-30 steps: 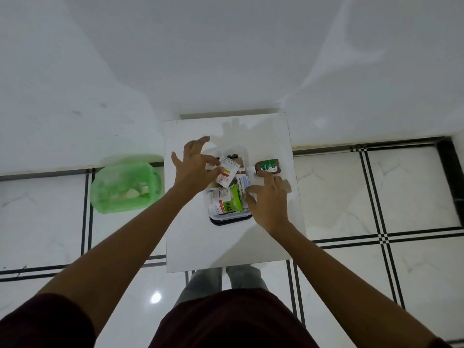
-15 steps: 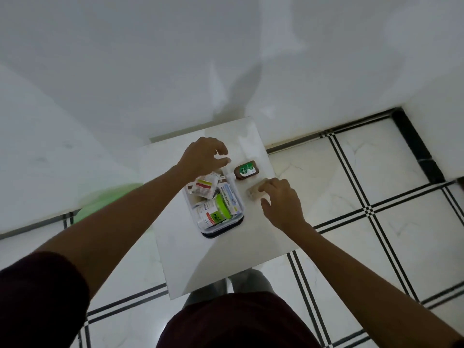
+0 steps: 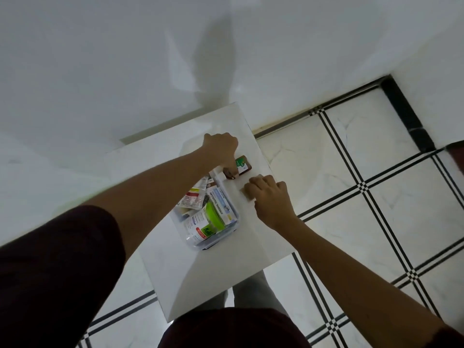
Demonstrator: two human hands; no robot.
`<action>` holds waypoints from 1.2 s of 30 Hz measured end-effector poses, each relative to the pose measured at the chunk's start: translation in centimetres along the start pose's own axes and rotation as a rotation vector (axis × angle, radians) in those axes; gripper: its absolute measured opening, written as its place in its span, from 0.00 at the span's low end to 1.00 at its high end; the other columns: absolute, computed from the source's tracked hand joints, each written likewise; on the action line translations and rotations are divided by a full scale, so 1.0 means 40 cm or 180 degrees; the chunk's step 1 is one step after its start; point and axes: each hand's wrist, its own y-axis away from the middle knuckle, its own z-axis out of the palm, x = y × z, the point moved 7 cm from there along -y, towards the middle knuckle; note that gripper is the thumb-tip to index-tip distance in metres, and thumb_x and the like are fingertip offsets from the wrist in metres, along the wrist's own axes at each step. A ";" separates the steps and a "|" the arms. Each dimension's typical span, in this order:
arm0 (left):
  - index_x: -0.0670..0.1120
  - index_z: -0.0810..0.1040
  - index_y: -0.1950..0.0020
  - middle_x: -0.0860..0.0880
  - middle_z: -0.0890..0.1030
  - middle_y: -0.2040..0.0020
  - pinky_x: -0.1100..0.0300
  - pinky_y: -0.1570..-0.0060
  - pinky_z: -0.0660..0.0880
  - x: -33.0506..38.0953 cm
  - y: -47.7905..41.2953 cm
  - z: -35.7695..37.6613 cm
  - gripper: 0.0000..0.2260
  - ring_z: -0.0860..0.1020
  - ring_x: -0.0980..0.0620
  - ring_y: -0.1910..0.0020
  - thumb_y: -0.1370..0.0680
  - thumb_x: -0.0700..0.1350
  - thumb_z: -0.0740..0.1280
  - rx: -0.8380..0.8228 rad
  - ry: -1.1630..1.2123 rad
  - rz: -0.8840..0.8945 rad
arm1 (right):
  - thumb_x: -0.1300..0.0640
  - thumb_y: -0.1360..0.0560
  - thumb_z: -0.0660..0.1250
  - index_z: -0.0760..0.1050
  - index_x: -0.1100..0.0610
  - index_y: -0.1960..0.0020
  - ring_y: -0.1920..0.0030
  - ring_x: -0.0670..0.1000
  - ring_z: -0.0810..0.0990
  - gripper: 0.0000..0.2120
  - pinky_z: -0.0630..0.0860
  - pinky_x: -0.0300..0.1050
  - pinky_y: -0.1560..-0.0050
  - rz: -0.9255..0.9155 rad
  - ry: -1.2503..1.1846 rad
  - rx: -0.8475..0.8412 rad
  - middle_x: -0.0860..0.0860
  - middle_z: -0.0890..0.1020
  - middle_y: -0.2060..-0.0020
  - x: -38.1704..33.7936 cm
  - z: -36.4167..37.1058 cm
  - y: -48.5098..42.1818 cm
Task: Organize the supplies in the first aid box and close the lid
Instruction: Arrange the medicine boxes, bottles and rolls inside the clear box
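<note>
The clear first aid box [image 3: 227, 237] stands open on a small white table [image 3: 200, 275]. It holds an antiseptic bandage carton [image 3: 220, 205], a white bottle with a green label [image 3: 202, 228] and a red-and-yellow sachet [image 3: 193, 198]. Just beyond the box lies a brown bottle [image 3: 243, 165] with a green label, its white cap [image 3: 218, 176] pointing at the box. My left hand [image 3: 221, 148] is closed around that bottle's neck. My right hand [image 3: 270, 197] is to the right of the box, fingers curled over a small beige item [image 3: 247, 195] on the table. No lid shows.
The table stands against a white wall [image 3: 226, 59]. White floor tiles with black stripes [image 3: 364, 187] spread to the right and below. The table's right edge [image 3: 266, 162] lies close to the brown bottle. My legs show under the near edge.
My left hand left the sachet in the box and reached across to grip the brown bottle. My right hand moved right onto the beige item. The view swung right; the green basket is out of sight.
</note>
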 end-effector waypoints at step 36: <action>0.48 0.78 0.46 0.49 0.80 0.52 0.49 0.44 0.67 -0.213 0.479 0.077 0.28 0.77 0.47 0.52 0.39 0.63 0.73 0.0932 0.1704 -0.1543 | 0.50 0.33 0.73 0.77 0.56 0.45 0.55 0.52 0.79 0.19 0.78 0.48 0.56 0.0312 -0.1900 0.0301 0.52 0.81 0.53 -0.175 -0.208 -0.022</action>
